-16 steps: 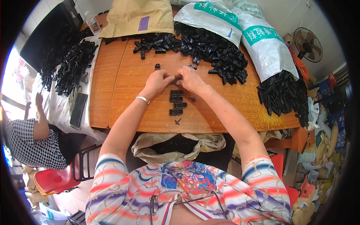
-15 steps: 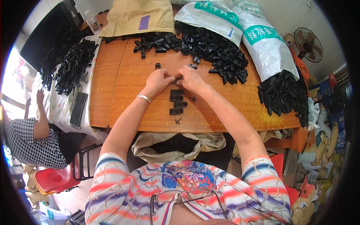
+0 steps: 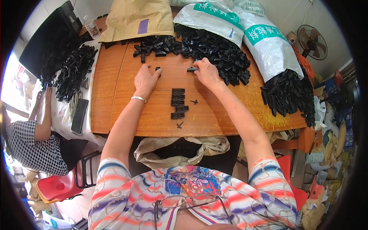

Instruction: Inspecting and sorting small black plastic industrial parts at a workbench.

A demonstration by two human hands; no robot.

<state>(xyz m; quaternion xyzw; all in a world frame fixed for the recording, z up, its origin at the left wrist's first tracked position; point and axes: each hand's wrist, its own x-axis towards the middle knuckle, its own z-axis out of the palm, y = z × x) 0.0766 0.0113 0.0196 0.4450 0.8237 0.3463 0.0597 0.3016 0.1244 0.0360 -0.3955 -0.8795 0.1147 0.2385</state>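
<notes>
Though a row (image 3: 178,102) is laid, beyond it we log left hand (image 3: 144,82) spread beside one block (image 3: 158,68), right hand (image 3: 209,74) pinching another block (image 3: 191,69), heap (image 3: 220,50) remaining.

the person wears a loose short-sleeved top (image 3: 142,188), white with wavy bands of coral and dark blue-violet crossed by thin brownish chain-like lines. a bright blue, red and pink print (image 3: 193,181) sits on the chest. thin-rimmed glasses (image 3: 186,200) hang near the collar on a dark cord (image 3: 226,207). a silvery bracelet (image 3: 138,98) circles the wrist of the bare left hand (image 3: 144,81); the right hand (image 3: 208,74) is bare too.
</notes>
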